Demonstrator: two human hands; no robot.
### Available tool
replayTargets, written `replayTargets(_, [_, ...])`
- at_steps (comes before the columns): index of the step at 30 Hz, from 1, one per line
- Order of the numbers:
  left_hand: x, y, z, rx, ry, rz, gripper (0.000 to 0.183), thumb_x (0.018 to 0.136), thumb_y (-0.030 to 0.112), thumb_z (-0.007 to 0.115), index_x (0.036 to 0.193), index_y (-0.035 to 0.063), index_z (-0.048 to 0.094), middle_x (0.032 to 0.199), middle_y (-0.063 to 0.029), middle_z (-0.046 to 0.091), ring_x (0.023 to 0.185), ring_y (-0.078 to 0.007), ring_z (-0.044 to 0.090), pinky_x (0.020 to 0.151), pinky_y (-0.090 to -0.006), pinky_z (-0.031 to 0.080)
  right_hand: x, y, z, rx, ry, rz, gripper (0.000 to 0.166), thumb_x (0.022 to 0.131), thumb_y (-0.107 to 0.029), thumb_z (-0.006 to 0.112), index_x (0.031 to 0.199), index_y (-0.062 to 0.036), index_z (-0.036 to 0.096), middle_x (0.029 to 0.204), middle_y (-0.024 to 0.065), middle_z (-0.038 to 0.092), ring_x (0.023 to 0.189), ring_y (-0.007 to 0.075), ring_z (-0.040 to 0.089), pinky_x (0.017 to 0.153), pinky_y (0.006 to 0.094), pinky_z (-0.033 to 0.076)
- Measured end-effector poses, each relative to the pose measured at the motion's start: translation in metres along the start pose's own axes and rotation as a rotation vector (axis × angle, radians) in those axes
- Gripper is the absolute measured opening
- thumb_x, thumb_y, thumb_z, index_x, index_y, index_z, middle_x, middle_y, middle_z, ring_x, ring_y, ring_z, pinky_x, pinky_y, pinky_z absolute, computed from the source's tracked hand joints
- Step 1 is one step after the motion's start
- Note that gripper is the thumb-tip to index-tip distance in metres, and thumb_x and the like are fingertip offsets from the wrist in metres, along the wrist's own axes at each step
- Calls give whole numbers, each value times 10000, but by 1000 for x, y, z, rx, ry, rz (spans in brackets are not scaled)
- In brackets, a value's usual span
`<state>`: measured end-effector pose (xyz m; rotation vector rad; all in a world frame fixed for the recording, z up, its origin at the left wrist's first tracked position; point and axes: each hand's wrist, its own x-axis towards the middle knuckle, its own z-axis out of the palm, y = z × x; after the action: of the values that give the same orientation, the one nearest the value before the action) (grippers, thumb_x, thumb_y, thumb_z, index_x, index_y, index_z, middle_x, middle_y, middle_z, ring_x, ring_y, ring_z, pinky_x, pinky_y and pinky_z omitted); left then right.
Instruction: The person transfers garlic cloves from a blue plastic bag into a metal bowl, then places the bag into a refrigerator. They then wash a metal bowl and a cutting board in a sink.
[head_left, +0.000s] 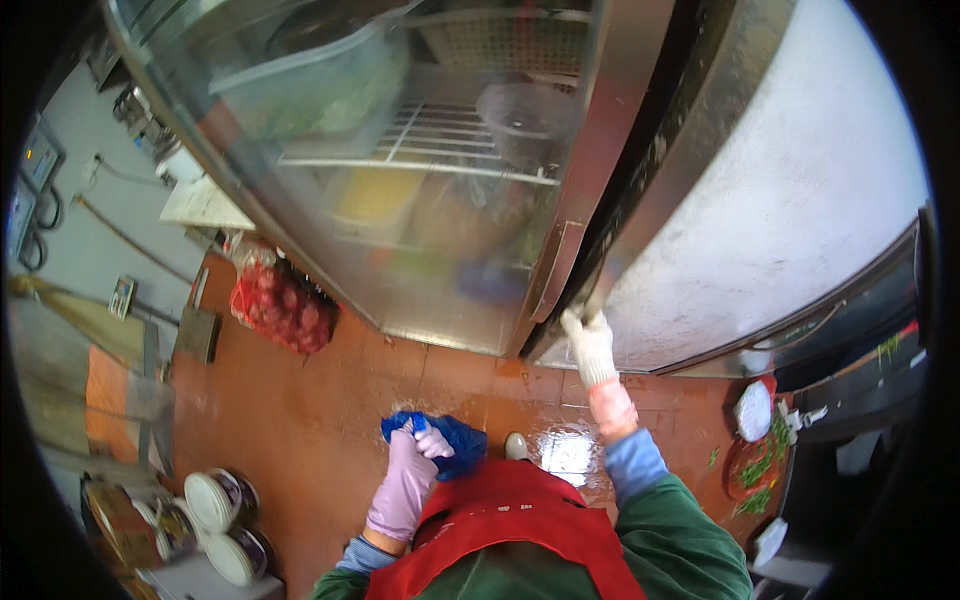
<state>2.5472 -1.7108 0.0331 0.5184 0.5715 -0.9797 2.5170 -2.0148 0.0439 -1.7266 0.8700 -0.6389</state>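
My left hand (420, 457), in a pale purple glove, is closed around the gathered top of a blue plastic bag (461, 442), which hangs in front of my red apron (517, 510). My right hand (590, 341), in a whitish knitted glove, grips the edge or handle of a metal-framed fridge door (705, 217) that stands ajar. To its left is another fridge door (450, 300) with a glass pane. Behind the glass, a white wire shelf (435, 139), a plastic tub with green contents (315, 97) and a tub with yellow contents (375, 196) show.
A red mesh sack of onions (281, 307) lies on the tiled floor left of the fridge. Lidded white buckets (214, 499) stand at the lower left. At the right are a red basket with green vegetables (754, 465) and a dark appliance. The floor looks wet.
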Motion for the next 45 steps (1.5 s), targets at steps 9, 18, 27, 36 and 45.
replayTargets(9, [34,13,40,363,-129,-251,369,806,315,381,477,159,316,422,15,247,395,-149,262,484,-311,274,-175,-1,-77,-634,72,410,287,705,-299,576,826,-39,573,800,131,613,762,271,589,662,337,467])
replayTargets(18, [47,-9,63,508,-149,-392,372,821,314,399,497,143,329,430,3,256,401,-154,259,466,-302,281,-194,-21,-8,-488,-306,67,731,677,-341,614,1274,-92,274,1290,148,311,1179,280,314,951,339,295])
replayTargets(27, [78,-58,125,589,-167,-298,377,842,341,417,549,108,370,463,-20,299,434,-169,301,479,-307,322,-153,33,6,-399,-331,-45,416,668,-382,601,945,-75,563,887,149,563,821,295,540,703,399,423])
replayTargets(36, [76,-108,109,1559,-565,-36,323,858,240,463,1121,52,453,1022,-51,540,930,-167,502,830,-283,401,-146,51,-53,82,-302,183,448,761,-384,539,1006,-9,513,844,140,594,700,216,588,618,290,462])
replayTargets(45, [74,-137,138,1423,-503,143,225,842,169,486,999,13,530,985,-40,547,897,-124,493,820,-275,365,-134,27,-104,396,-114,216,228,839,-244,483,861,-27,552,612,56,569,512,126,555,459,249,445])
